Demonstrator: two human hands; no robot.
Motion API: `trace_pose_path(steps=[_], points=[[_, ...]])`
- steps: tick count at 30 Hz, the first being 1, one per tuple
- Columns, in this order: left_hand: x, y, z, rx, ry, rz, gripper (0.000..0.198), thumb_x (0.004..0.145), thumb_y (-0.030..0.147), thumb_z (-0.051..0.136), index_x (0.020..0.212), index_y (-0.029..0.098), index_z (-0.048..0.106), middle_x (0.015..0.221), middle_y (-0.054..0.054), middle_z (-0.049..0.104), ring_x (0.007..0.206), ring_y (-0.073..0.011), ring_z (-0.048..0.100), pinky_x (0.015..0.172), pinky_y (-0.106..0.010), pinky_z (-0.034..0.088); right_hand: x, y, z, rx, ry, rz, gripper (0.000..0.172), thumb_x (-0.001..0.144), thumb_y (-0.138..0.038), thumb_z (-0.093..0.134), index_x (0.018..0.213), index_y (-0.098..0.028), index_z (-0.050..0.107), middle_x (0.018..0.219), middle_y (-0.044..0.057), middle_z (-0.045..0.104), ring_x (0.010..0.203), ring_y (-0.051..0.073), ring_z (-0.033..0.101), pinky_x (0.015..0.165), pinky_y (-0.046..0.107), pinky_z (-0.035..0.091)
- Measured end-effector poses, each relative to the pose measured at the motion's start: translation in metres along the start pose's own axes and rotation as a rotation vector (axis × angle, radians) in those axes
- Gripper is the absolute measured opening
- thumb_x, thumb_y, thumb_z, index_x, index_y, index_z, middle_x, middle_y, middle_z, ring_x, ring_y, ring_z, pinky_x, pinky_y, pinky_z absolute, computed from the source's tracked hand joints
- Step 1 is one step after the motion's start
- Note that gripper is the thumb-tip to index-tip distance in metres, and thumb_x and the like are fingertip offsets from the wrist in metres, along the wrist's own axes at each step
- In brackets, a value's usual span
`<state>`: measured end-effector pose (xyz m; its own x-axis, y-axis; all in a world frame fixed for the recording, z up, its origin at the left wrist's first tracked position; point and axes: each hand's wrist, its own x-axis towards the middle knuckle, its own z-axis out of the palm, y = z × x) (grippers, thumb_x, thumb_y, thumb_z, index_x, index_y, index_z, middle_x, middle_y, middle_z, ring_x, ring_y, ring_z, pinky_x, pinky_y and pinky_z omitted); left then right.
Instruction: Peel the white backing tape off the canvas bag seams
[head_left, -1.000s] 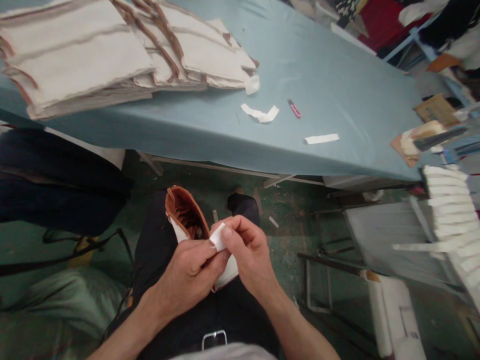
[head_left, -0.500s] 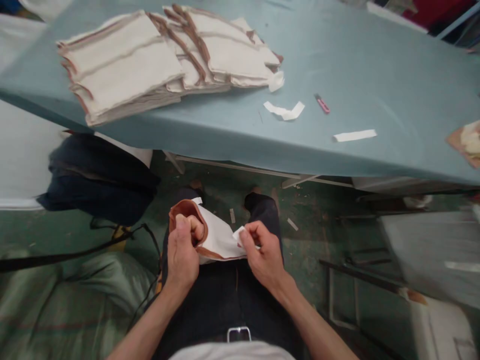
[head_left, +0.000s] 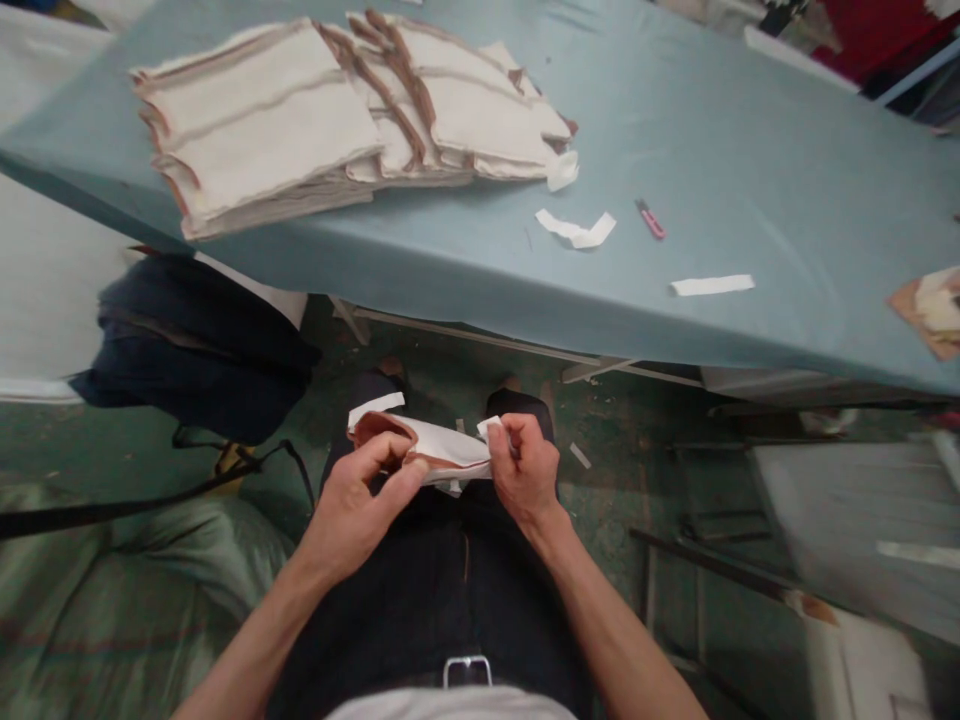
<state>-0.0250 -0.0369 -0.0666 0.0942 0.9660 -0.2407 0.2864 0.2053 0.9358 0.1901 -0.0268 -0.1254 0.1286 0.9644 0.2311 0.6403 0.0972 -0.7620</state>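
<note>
Above my lap I hold a white fabric pouch (head_left: 450, 446) with a brown lining showing at its open end. My left hand (head_left: 367, 490) pinches the brown-edged rim at that end, fingers inside the opening and thumb outside. At the other end my right hand (head_left: 525, 465) is closed on the pouch's edge, and a small white strip (head_left: 489, 427) sticks out above its thumb. A longer white strip (head_left: 376, 408) shows at the pouch's far left corner. The fingertips of both hands are partly hidden.
Stacked white pieces with brown edges (head_left: 277, 110) lie on the blue-covered table (head_left: 712, 150) ahead. Nearby are loose white strips (head_left: 576, 232) and a small pink-handled cutter (head_left: 651, 220). A dark blue bag (head_left: 195, 340) stands left; metal frames (head_left: 712, 560) are at the right.
My left hand has come out of the pouch's opening to pinch its rim. The pouch has flattened and tilted, and more of the white strip at its left corner shows. My right hand moved slightly up.
</note>
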Motion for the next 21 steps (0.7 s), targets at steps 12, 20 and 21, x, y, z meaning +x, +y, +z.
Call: trace_pose_path(steps=[12, 20, 21], points=[[0.019, 0.035, -0.004, 0.058, -0.29, 0.312, 0.028, 0.102, 0.028, 0.058, 0.107, 0.022, 0.085, 0.103, -0.004, 0.083, 0.099, -0.0203, 0.074, 0.089, -0.023, 0.054, 0.0, -0.014, -0.041, 0.007, 0.109, 0.025, 0.025, 0.102, -0.041, 0.058, 0.09, -0.02, 0.064, 0.062, -0.004, 0.064, 0.048, 0.012, 0.057, 0.049, 0.022, 0.043], [0.027, 0.054, -0.001, -0.141, -0.419, 0.198, 0.029, 0.101, 0.038, 0.063, 0.103, 0.021, 0.088, 0.108, -0.007, 0.082, 0.096, -0.0214, 0.073, 0.083, -0.024, 0.055, 0.015, -0.073, -0.091, 0.262, -0.003, 0.113, 0.025, 0.098, -0.038, 0.068, 0.081, -0.019, 0.069, 0.064, -0.004, 0.063, 0.052, 0.01, 0.051, 0.049, 0.021, 0.04], [0.029, 0.055, -0.001, -0.19, -0.451, 0.153, 0.03, 0.1, 0.041, 0.065, 0.1, 0.02, 0.087, 0.103, -0.007, 0.081, 0.088, -0.0203, 0.071, 0.075, -0.023, 0.054, 0.017, -0.082, -0.095, 0.275, -0.078, 0.108, 0.024, 0.098, -0.036, 0.069, 0.081, -0.019, 0.069, 0.063, -0.004, 0.063, 0.051, 0.009, 0.05, 0.048, 0.021, 0.038]])
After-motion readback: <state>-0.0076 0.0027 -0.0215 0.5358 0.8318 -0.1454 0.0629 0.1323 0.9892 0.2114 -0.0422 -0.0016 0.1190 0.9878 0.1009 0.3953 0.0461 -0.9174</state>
